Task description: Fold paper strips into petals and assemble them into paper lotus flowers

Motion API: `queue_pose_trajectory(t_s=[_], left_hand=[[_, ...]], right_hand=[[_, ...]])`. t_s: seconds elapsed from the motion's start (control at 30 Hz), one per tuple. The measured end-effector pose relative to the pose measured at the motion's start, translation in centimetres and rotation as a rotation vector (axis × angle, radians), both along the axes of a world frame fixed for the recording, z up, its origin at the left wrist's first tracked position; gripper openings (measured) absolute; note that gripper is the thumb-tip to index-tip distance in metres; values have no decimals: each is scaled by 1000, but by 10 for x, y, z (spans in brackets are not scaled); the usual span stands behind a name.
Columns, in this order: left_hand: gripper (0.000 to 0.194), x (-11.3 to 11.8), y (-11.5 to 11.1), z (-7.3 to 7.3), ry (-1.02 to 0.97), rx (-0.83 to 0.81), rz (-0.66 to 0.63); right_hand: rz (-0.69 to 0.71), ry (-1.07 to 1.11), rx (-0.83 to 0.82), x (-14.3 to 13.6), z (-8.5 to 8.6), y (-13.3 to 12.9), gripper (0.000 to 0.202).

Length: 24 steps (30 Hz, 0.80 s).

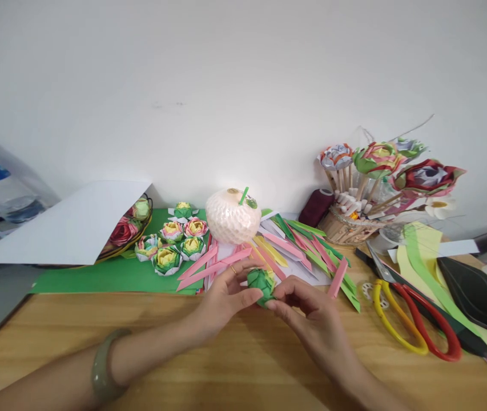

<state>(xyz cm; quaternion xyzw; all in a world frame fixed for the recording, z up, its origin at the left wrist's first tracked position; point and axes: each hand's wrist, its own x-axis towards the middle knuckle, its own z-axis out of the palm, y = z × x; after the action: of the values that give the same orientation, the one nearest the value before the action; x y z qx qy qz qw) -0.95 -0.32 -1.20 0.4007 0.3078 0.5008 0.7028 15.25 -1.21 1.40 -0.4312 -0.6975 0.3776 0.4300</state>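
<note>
Between my two hands, over the front part of the wooden table (pixel 243 365), is a small green folded-paper flower (pixel 261 285) with some yellow at its upper right. My left hand (pixel 230 291) grips its left side, thumb in front; a ring shows on one finger. The fingertips of my right hand (pixel 307 305) pinch the flower's lower right edge. Just behind lie pink folded strips (pixel 215 267) and green folded strips (pixel 348 288). Several finished paper flowers (pixel 168 260) sit on green paper (pixel 110 279) to the left.
A white textured round ornament (pixel 233 217) stands behind my hands. Scissors (pixel 418 319) with yellow and red handles lie at the right, near a black object (pixel 478 294). A basket (pixel 346 225) of paper flowers is at the back right. White paper (pixel 67 222) leans over flowers at the left.
</note>
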Motion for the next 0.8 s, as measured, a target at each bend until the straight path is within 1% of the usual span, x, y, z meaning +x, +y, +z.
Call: queue_pose_trajectory(t_s=[0.13, 0.23, 0.27, 0.33, 0.43, 0.5, 0.67, 0.8], left_hand=[[48, 1, 0, 5, -102, -151, -23], [46, 0, 1, 8, -173, -175, -72], [45, -1, 1, 8, -191, -177, -94], [44, -2, 2, 8, -224, -180, -131], [42, -3, 3, 6, -260, -177, -163], [41, -4, 2, 5, -279, -174, -191], [37, -4, 1, 3, -321, -153, -262], [37, -4, 0, 3, -313, -152, -282]], right_hand=[[3, 23, 112, 2, -2, -1, 11], [-61, -24, 265, 3, -3, 0, 30], [-89, -58, 295, 3, -4, 1, 35], [-118, -108, 296, 2, -6, 2, 41], [-96, -101, 239, 1, -9, 5, 35], [-79, -85, 243, 1, -9, 5, 31], [-88, -77, 356, 0, -3, 1, 26], [-88, -153, 430, 0, 0, -2, 22]])
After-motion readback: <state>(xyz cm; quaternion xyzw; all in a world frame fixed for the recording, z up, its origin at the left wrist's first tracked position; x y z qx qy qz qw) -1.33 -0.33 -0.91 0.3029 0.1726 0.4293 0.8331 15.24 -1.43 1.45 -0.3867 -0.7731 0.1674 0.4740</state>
